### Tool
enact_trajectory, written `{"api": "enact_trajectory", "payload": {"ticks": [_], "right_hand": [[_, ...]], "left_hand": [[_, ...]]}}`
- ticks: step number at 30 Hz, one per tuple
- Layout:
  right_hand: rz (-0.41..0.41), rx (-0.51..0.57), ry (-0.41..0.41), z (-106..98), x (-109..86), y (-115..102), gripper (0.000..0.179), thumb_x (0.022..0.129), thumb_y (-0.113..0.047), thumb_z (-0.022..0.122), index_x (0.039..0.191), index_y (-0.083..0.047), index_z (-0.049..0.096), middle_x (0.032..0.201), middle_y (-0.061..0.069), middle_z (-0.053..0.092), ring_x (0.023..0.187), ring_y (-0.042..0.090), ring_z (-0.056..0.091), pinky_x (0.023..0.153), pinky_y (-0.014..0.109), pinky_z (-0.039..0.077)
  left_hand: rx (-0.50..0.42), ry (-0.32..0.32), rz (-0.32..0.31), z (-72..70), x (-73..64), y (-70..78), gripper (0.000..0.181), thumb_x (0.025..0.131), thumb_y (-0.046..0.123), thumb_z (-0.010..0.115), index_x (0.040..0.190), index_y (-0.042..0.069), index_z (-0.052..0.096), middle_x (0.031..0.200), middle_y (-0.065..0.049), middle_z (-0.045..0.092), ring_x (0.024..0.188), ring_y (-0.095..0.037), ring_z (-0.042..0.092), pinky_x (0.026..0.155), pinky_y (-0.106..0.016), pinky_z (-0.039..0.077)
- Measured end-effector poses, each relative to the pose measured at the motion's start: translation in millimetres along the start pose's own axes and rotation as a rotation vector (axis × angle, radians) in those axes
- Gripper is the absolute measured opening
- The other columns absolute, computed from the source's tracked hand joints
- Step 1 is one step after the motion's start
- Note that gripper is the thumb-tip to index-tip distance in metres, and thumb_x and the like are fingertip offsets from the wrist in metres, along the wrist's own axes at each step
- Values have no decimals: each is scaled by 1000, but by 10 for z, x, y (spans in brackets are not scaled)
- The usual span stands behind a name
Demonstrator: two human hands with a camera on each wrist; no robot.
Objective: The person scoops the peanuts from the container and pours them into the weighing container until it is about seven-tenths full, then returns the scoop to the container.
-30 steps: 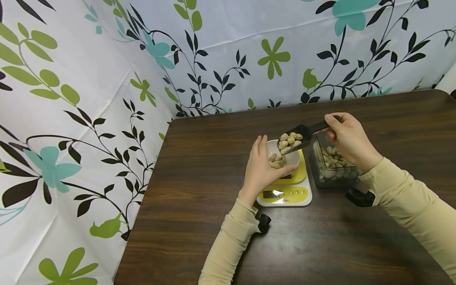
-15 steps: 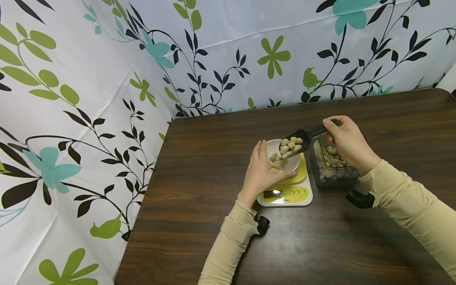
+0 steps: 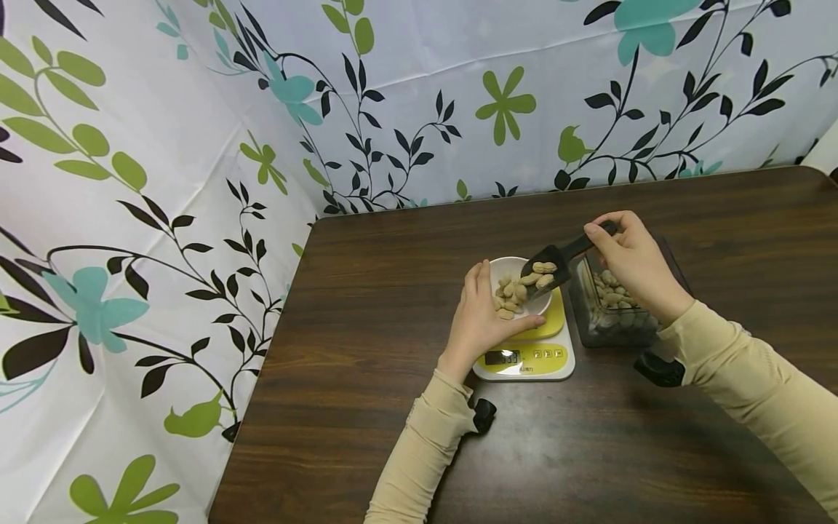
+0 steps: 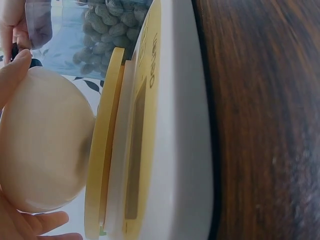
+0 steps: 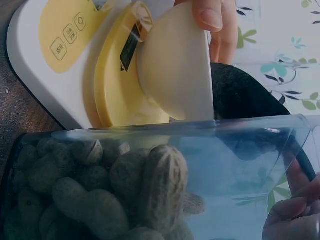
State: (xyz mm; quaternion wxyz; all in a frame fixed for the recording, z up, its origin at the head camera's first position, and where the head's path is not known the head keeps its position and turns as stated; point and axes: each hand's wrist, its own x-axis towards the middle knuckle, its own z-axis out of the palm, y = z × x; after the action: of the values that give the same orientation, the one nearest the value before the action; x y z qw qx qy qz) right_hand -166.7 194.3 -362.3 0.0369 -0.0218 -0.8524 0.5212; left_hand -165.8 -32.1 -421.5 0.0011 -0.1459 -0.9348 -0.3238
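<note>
A white bowl [image 3: 505, 265] with several unshelled peanuts [image 3: 509, 297] in it stands on a yellow-and-white kitchen scale [image 3: 524, 370]. My left hand [image 3: 476, 314] holds the bowl, thumb at the near side and fingers round the left; the left wrist view shows the bowl's smooth outside [image 4: 45, 140]. My right hand [image 3: 636, 255] grips the handle of a black scoop [image 3: 551, 256], tilted down to the left with its lip over the bowl. A few peanuts [image 3: 543, 269] lie on the scoop. From the right wrist, the scoop [image 5: 240, 92] shows beyond the bowl's rim.
Right of the scale, under my right forearm, stands a clear square container [image 3: 605, 336] holding many peanuts [image 5: 165, 185]. The dark wooden table [image 3: 366, 349] stretches left and front. A patterned curtain [image 3: 419, 65] hangs behind and at the left.
The scoop has tilted further and shifted slightly right. Peanuts have slid from it into the bowl, so the scoop holds fewer and the bowl more. My left hand stays on the bowl.
</note>
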Motion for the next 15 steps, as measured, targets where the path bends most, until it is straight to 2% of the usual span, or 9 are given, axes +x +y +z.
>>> {"api": "enact_trajectory", "payload": {"ticks": [7,15], "right_hand": [[-82,45,52,14,-22,-28,33,95,-45,44,113,-18,41,58,-4,41,43,11,29,39,32,27],[-83,47,68,4,-41,-50,30,95,-44,44,111,-19,41,56,-7,40,43,10,29,40,32,27]], "left_hand": [[-23,4,-1,14,-9,-7,122,61,64,76,151,14,11,152,-8,22,135,-27,35,102,-44,42],[3,5,-4,5,-4,1,122,61,65,75,151,13,11,151,-8,23,134,-28,37,101,-45,42]]}}
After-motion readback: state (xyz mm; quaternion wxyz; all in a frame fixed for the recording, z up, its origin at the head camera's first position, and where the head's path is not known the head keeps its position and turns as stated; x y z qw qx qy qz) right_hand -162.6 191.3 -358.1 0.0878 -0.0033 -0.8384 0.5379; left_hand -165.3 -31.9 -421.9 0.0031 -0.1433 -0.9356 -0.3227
